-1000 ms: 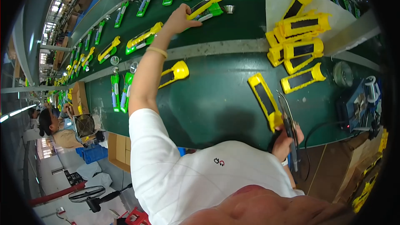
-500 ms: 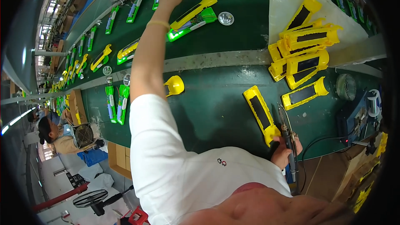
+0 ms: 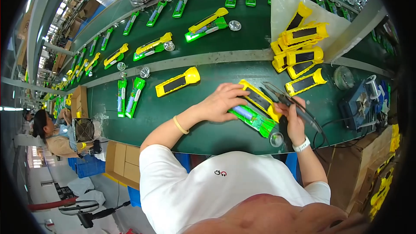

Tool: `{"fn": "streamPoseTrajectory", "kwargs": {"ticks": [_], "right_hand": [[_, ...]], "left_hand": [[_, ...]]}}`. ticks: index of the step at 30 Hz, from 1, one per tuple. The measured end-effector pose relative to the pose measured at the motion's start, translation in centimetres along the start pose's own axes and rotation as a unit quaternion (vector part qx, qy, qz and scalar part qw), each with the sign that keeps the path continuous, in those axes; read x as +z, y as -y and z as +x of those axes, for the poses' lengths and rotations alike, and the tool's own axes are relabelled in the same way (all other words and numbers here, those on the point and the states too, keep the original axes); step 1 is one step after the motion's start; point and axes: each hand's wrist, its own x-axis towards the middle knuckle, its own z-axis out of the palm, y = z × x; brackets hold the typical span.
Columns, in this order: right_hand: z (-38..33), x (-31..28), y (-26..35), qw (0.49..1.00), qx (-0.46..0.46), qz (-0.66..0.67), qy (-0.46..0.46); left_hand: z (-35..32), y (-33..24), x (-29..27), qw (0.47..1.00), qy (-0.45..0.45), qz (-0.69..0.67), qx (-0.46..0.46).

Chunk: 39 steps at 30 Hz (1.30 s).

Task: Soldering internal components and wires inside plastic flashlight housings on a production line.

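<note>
My left hand closes over the left end of a green flashlight housing, which shows a blue battery and a circuit board. Its fingertips also reach the upper end of a yellow cover with a dark panel, lying along the housing's far side. A clear round lens is at the housing's right end. My right hand is closed round a soldering iron, whose tip points up and left over the cover. Its fingertips are at the cover's lower end.
Yellow covers are piled on a plastic sheet at the far right. A soldering station stands at right. Left are two green housings and a yellow cover. A metal rail separates the rows of flashlight parts beyond.
My left hand has come back from the far row to the near bench, where a green housing now lies under it. The yellow cover and my right hand with the iron have moved up and left.
</note>
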Motion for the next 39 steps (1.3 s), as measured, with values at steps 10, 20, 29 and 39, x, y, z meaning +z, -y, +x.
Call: {"fn": "streamPoseTrajectory", "kwargs": {"ticks": [10,20,29,39], "right_hand": [[-0.6,-2.2,0.5,0.968,-0.172,0.029,-0.179],[-2.5,-4.7,0.2,0.965,-0.138,0.015,-0.221],[-2.5,-2.0,0.3,0.978,-0.132,0.079,-0.138],[-2.5,-1.6,-0.2,0.993,-0.046,0.065,-0.090]], "left_hand": [[-1.6,-0.2,1.8,0.989,-0.119,0.065,-0.057],[-5.7,0.6,-0.8,0.979,-0.101,0.108,-0.141],[-0.1,-2.3,2.4,0.965,-0.193,0.176,-0.027],[3.2,-3.3,4.4,0.977,-0.188,0.008,-0.100]]}}
